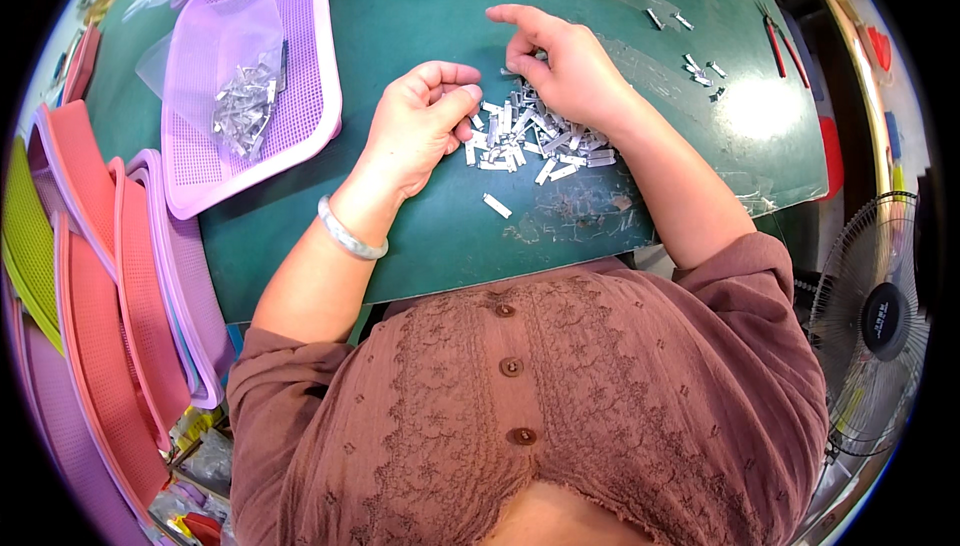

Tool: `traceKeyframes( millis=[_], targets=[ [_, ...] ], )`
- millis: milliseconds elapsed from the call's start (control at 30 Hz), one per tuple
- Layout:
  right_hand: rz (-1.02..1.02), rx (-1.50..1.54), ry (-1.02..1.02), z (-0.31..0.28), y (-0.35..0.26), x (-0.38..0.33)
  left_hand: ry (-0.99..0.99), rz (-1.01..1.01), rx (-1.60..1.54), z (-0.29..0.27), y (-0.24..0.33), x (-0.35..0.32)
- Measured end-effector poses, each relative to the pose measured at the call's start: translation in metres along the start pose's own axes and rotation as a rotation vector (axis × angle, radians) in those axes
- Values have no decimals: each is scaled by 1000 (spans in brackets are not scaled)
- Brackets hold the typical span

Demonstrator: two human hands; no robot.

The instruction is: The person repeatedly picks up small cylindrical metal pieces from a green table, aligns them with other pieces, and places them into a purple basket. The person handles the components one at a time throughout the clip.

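My left hand (425, 121) is closed at the left edge of a pile of small silver metal pieces (535, 131), thumb pressed toward the curled fingers. Whatever it pinches, if anything, is too small to make out. Over the pile's far side, my right hand (570, 66) points its index finger to the left, while its thumb and other fingers curl together. A bit of silver shows below that thumb; whether it is gripped or just lying there is unclear. One loose silver piece (497, 206) lies apart, nearer to me.
A purple mesh basket (325, 66) at left holds a clear plastic bag (248, 111) of similar pieces. Stacked coloured baskets (145, 286) stand beside the green table (430, 236). At right are scattered pieces (695, 68), red-handled pliers (785, 51) and a fan (870, 316).
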State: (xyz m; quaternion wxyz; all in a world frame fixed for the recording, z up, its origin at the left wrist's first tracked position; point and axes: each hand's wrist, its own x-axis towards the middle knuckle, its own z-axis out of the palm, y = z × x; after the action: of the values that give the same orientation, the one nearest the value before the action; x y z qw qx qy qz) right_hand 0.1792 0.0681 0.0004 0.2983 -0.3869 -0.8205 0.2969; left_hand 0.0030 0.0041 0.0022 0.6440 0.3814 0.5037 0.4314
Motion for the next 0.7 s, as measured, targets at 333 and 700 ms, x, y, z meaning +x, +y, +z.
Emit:
traceKeyframes(
  millis=[333,700],
  targets=[
    [-77,228,40,2,-19,-7,-9,44,24,3,-1,-1],
    [251,627,-117,-13,-15,-9,10,98,-106,-3,-2,-1]
  ],
)
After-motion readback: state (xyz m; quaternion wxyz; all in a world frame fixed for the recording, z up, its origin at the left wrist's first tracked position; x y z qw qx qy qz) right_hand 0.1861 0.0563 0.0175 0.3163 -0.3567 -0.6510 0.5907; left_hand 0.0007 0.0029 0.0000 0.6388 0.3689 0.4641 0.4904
